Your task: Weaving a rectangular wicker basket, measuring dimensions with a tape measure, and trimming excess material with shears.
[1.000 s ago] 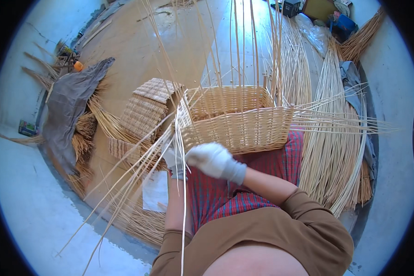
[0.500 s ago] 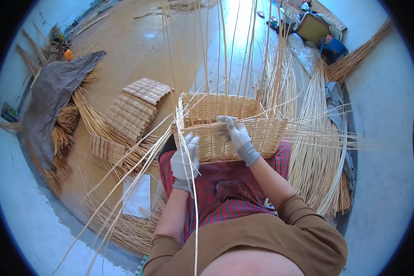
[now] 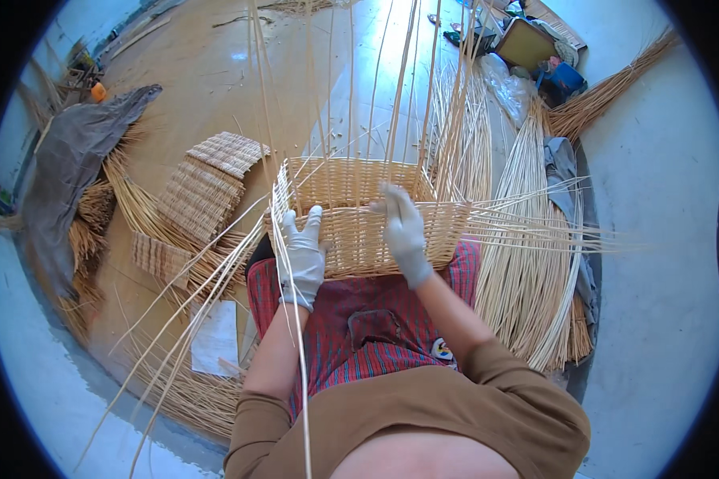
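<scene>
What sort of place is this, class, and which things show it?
Probably a basket-weaving workshop, or a room used as one: there is an unfinished wicker basket, a large spread of long pale rods on the right, and woven wicker panels at the left.

Basket-weaving workshop, unfinished wicker basket (image 3: 355, 249), pale cane bundles (image 3: 527, 271), woven panels (image 3: 202, 193) on the floor (image 3: 192, 104)
</scene>
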The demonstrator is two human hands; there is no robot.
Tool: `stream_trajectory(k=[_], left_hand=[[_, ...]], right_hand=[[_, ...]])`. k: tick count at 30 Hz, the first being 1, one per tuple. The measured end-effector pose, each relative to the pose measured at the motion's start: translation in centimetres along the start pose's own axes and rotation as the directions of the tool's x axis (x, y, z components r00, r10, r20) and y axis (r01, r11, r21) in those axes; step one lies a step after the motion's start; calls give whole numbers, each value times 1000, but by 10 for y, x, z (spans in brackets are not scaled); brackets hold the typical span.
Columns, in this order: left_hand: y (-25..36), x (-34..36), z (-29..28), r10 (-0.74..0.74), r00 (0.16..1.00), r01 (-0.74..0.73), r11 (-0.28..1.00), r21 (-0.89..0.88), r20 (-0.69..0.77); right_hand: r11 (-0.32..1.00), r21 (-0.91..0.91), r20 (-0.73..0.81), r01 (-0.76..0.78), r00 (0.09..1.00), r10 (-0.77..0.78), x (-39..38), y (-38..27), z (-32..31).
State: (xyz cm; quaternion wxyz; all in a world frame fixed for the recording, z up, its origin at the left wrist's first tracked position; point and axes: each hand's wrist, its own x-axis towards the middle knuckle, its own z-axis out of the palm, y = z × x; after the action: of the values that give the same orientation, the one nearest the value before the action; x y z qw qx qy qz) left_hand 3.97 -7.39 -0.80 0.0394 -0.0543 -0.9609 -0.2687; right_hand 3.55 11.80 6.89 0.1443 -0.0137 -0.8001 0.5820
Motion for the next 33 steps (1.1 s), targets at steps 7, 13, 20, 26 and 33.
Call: stream_trajectory(k=[7, 13, 20, 26, 33], left_hand=[[-14, 28, -3, -46, 985, 154, 659, -736, 164], [-21, 21, -9, -76, 967, 228, 678, -698, 242], [31, 4, -21, 342, 866, -327, 939, 105, -365], [79, 5, 26, 335, 940, -323, 936, 140, -68], [70, 9, 37, 311, 948, -294, 935, 198, -60]], right_hand=[[928, -302, 369, 219, 924, -98, 12, 23, 31], [778, -562, 611, 282, 775, 160, 47, 34, 48], [981, 120, 108, 151, 980, -165, -26, 62, 24], [931, 363, -233, 39, 971, 51, 25, 57, -31], [848, 393, -213, 355, 932, -292, 61, 55, -50]])
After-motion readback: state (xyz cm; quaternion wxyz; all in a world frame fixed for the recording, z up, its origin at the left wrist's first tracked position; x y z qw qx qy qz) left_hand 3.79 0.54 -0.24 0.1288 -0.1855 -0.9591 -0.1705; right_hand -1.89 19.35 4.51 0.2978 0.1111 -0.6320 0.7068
